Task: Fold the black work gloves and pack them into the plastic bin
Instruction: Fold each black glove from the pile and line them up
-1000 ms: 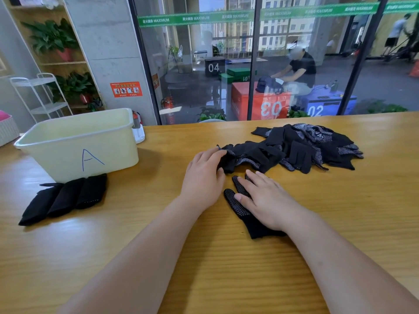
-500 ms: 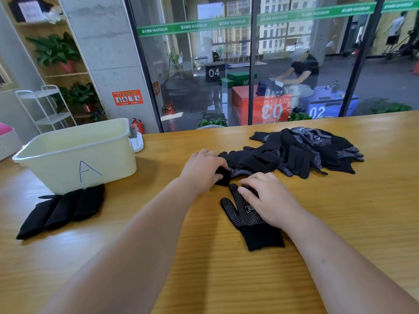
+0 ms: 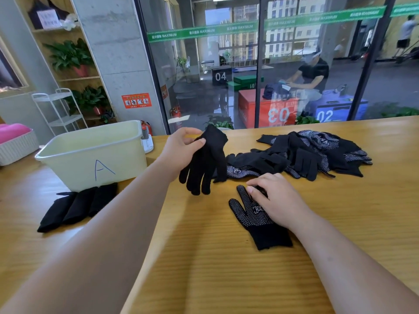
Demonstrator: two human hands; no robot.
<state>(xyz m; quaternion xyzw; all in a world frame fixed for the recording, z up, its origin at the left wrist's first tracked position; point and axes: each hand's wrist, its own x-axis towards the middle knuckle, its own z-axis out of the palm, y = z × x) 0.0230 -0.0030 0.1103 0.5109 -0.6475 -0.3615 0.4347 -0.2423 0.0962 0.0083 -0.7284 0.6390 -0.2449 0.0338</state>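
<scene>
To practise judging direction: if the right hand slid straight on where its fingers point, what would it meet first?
Probably the black glove hanging from the left hand; depth is unclear. The right hand presses a dotted glove.

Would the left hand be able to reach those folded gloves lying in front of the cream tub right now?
Probably yes: nothing lies between the left hand and the folded gloves. But its fingers are busy holding a glove.

Knit cloth gloves [image 3: 315,152], matt; glossy wood table [image 3: 204,268]; smooth plastic bin [image 3: 74,164].
</scene>
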